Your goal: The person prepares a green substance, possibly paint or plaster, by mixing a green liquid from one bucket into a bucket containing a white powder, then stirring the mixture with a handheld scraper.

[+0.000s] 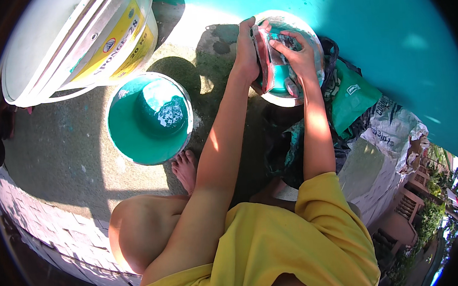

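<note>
Both my hands are up at a round white bucket (pixel 312 32), ahead and slightly right. Between them, over its mouth, is a crinkled plastic pouch (pixel 266 63) with a dark red edge, tilted. My left hand (pixel 246 51) presses its palm against the pouch's left side, some fingers hidden behind it. My right hand (pixel 299 54) grips the upper right part with thumb and bent fingers. Teal colour shows beside the pouch; whether it is the pouch or the bucket's contents I cannot tell. Nearer on the left stands a teal-lined bucket (pixel 127 125), its inside partly sunlit.
A large white pail (pixel 87 57) with a yellow label stands at the far left. Beside my right forearm lie black plastic bags (pixel 285 135), a green packet (pixel 353 95) and a crumpled white sack (pixel 391 126). A teal wall (pixel 394 25) rises at the right; my bare foot (pixel 185 171) touches the concrete.
</note>
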Demonstrator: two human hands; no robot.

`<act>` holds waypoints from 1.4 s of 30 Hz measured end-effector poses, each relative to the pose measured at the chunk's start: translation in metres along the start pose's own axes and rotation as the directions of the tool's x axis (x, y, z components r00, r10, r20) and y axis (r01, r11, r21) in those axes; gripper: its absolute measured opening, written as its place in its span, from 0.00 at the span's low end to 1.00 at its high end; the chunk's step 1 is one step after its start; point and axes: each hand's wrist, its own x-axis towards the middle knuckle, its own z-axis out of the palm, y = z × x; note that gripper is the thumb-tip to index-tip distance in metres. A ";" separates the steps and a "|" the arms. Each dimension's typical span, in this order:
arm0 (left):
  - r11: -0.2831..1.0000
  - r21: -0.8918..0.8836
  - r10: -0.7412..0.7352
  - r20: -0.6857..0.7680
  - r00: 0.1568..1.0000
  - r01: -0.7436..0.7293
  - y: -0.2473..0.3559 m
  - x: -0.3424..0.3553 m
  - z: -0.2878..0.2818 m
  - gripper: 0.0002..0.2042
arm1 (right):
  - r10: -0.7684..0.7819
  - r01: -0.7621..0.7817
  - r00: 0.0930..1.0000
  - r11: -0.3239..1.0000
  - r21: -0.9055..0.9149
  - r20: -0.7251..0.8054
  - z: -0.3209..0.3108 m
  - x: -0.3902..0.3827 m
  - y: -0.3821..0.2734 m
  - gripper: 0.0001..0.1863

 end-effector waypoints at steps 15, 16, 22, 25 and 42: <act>1.000 -0.008 0.010 -0.050 0.999 -0.011 0.000 0.003 -0.001 0.29 | -0.060 0.060 0.998 0.998 -0.023 0.011 0.008 -0.003 -0.019 0.25; 1.000 -0.026 -0.010 -0.047 0.999 0.009 0.001 0.002 -0.001 0.29 | -0.062 0.063 0.998 0.998 -0.021 0.014 0.008 -0.002 -0.013 0.25; 0.999 -0.011 -0.040 -0.064 0.997 0.039 0.005 -0.004 0.006 0.31 | -0.058 0.056 0.995 0.998 0.036 0.078 0.013 0.000 -0.015 0.20; 1.000 -0.013 -0.021 -0.075 0.997 0.020 0.004 -0.003 0.008 0.32 | -0.050 0.052 0.998 0.996 -0.073 0.030 0.004 0.010 0.000 0.24; 1.000 -0.023 -0.022 -0.133 0.991 0.019 0.005 0.001 0.000 0.29 | 0.075 -0.079 0.996 0.993 -0.090 -0.044 0.006 -0.010 0.019 0.28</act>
